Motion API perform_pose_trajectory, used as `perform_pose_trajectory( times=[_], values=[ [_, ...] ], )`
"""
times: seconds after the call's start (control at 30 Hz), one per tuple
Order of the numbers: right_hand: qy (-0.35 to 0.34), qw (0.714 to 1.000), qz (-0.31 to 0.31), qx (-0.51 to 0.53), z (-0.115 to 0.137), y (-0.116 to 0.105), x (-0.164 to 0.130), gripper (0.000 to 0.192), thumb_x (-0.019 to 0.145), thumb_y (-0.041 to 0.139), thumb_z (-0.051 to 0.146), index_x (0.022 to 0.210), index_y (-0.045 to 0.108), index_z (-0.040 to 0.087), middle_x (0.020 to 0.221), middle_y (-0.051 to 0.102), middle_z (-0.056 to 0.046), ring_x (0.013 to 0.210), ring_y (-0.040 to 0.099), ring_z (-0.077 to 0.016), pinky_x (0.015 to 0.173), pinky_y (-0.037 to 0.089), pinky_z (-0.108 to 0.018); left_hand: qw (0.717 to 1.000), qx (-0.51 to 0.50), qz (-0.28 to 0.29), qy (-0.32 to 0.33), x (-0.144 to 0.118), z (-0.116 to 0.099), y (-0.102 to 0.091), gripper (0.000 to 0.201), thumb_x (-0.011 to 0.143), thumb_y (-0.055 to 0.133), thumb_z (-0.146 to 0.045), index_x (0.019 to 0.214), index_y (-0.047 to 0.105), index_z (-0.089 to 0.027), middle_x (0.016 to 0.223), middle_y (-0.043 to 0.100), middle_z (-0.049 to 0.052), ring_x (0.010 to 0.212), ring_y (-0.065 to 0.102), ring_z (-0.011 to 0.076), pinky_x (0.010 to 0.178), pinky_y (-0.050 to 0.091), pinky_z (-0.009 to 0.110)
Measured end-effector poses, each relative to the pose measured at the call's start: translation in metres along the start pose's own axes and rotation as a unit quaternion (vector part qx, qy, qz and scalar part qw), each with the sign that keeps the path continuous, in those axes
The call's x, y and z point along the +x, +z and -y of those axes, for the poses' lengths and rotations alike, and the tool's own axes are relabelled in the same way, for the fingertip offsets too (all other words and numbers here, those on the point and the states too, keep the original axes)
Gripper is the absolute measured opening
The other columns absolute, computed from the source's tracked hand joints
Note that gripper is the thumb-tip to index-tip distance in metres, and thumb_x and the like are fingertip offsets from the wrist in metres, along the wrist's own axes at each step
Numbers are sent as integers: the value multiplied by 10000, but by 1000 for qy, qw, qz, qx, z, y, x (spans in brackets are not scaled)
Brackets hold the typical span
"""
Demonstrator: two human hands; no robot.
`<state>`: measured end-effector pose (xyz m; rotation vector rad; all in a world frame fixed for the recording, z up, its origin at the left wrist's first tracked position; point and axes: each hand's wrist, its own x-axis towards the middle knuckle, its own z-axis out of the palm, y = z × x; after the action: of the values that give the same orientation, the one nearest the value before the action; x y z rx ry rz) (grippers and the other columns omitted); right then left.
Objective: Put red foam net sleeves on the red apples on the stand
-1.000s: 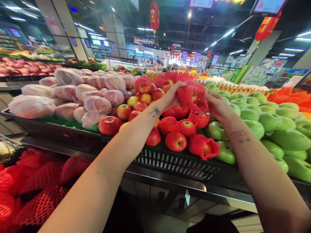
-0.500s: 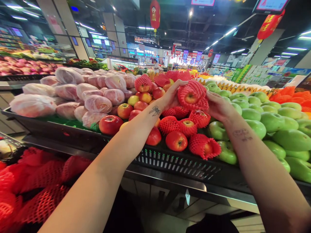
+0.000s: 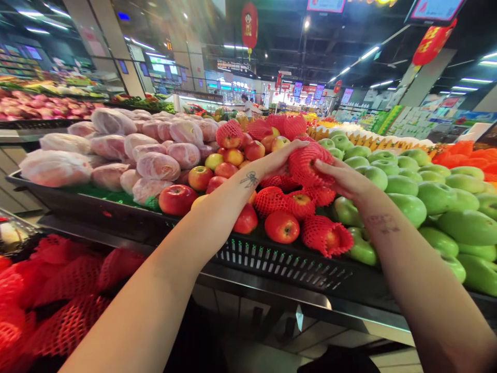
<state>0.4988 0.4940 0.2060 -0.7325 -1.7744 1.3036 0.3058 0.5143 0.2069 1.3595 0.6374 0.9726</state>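
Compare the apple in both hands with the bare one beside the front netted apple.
The held apple is wrapped in red netting; the bare apple shows red skin. The held apple sits between left hand and right hand; the bare apple lies in the black tray. Both look round.

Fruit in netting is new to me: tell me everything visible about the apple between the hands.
The round apple in a red, foam-like mesh sleeve is almost wholly covered, one small dark gap showing. The left hand holds its left side; the right hand its right, thumb in front. Other red-netted apples lie below; contact is unclear.
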Motion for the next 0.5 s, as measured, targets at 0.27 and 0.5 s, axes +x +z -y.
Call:
perform_pose_trajectory(
  times=[0.27, 0.5],
  values=[
    [20, 999, -48, 4, 0, 1, 2, 501, 681, 949, 490, 1053, 713, 252, 1006, 794, -21, 1059, 763, -247, 1026, 632, -413, 983, 150, -79, 68, 6, 4, -2, 534, 938, 658, -671, 757, 632, -170, 648, 585, 45, 627, 590, 156, 615, 462, 295],
    [6, 997, -77, -17, -5, 0, 7, 513, 743, 879, 543, 1127, 691, 259, 1178, 779, -55, 1129, 750, -267, 998, 643, -433, 916, 296, -165, 213, 10, -6, -4, 535, 932, 752, -524, 624, 486, -177, 633, 479, -34, 613, 430, 82, 625, 358, 253]
  ],
)
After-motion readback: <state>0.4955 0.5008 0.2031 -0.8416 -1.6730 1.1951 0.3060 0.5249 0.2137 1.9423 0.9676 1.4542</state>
